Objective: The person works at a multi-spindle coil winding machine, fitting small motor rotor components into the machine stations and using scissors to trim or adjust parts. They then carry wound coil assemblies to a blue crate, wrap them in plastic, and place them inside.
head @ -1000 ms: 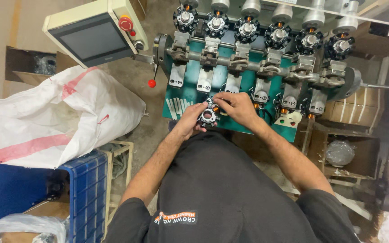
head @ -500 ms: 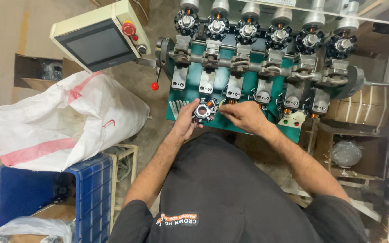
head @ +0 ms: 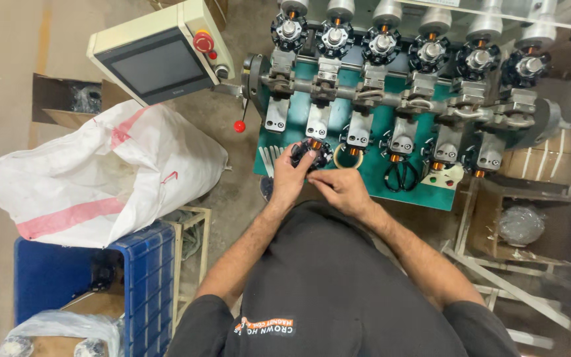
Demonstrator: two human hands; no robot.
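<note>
While the left hand (head: 290, 177) grips a small black round part with copper windings (head: 311, 153) at the near edge of the green machine bed (head: 371, 129), the right hand (head: 340, 188) lies just beside it, fingers curled with the tips pinched close under the part; whether they touch it I cannot tell. A tan ring (head: 348, 157) lies on the bed just right of the part. 6 similar black parts sit on spindles (head: 382, 41) along the far side. A grey screen box (head: 160, 56) with a red button stands to the left, above a white sack (head: 110, 175) and a blue crate (head: 143, 284) on the floor.
</note>
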